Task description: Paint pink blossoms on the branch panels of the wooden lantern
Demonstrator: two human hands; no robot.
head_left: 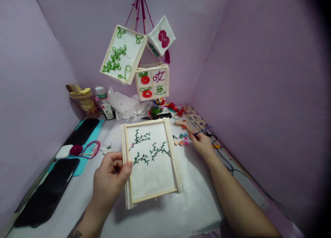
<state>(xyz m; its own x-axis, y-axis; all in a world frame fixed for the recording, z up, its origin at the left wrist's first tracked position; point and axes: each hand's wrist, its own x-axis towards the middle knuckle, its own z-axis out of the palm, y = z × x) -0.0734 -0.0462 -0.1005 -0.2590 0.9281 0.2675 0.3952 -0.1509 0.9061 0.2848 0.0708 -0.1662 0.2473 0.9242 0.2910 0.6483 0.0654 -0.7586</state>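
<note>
A wood-framed white panel is tilted up above the table, painted with dark branches, green leaves and a small pink spot. My left hand grips its left edge, thumb on the front and fingers behind. Over at the right, my right hand pinches a thin blue paintbrush, its handle pointing up and right. The brush tip is close to the small paint pots, which hold several colours; whether it touches the paint I cannot tell.
Decorated framed panels hang from purple cords at the back. A bottle, a lidded cup and crumpled white tissue stand behind. Dark phones and purple yarn lie left. A glue gun and black cable lie right.
</note>
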